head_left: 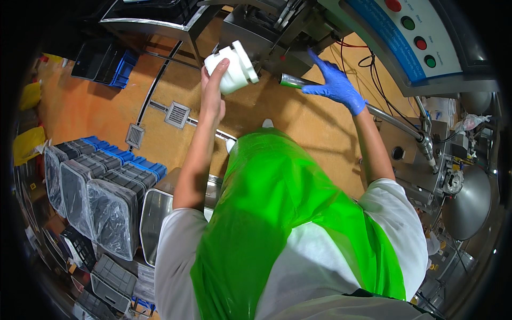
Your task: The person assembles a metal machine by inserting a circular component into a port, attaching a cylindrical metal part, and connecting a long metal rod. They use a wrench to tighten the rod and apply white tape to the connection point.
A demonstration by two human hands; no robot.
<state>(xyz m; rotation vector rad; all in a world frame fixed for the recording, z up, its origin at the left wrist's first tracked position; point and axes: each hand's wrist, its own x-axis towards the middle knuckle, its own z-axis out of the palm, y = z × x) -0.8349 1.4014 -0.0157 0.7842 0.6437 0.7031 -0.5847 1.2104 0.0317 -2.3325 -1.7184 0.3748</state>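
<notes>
In my bare left hand (212,93) is a white, thick-walled cylindrical plastic part (233,72) with a wide flange at one end. The fingers wrap round its side, and it is held tilted in the air above the floor. My right hand (338,88), in a blue glove, has its fingers spread and holds nothing. It lies over a shiny metal pipe (392,118) that runs from the machine at the right and ends in front of me. Whether the glove touches the pipe, I cannot tell.
A control panel (426,42) with red and green buttons hangs at the upper right. Ahead stands a metal machine (250,40) with dark cables beside it. Plastic-lined grey crates (114,210) and a steel bin (151,224) stand at my left. Drain grates (177,114) break the orange floor.
</notes>
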